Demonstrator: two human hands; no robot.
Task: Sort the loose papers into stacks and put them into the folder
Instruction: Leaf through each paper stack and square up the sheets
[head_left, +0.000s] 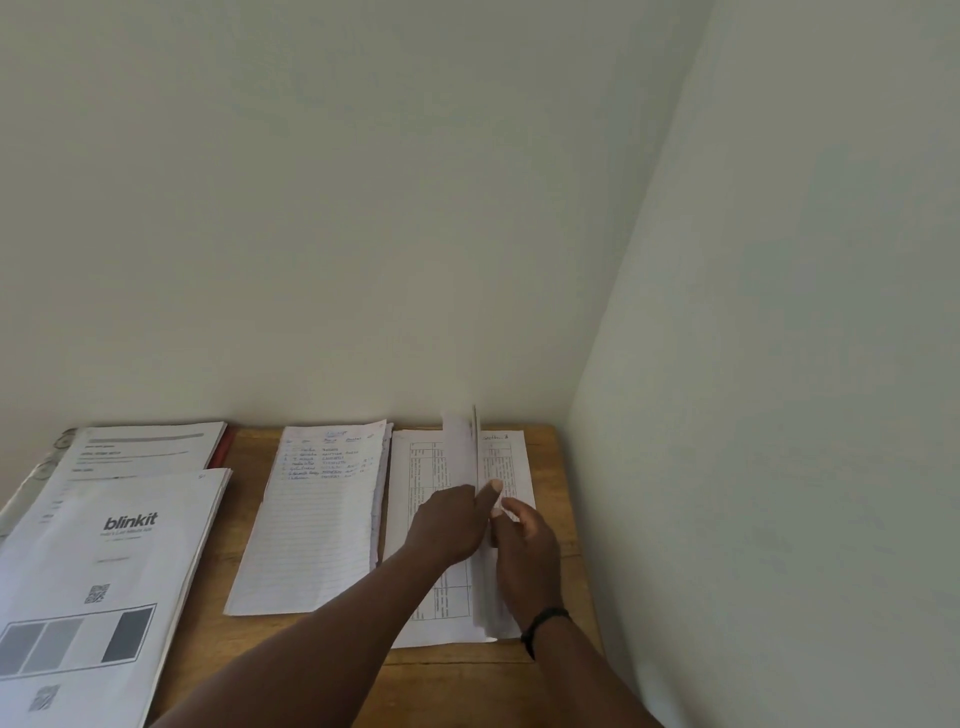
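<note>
- The counter (545, 499) is brown wood with a matt, faintly grained top
- The ruled sheets (311, 525) are thin matt paper with blue ink handwriting
- The printed table sheets (431, 467) are plain white paper, matt
- The blinkit booklet (114, 561) is smooth paper printed in grey and black
- The folder (226, 448) shows a red edge, and its rings (44, 470) look like shiny metal
- The wristband (540, 626) is black and matt
- The walls (363, 208) are smooth, pale, matt paint

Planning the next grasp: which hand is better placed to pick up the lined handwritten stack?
Left. The left hand sits beside the lined handwritten stack; the right hand is farther away, and both hold the upright sheet.
</note>
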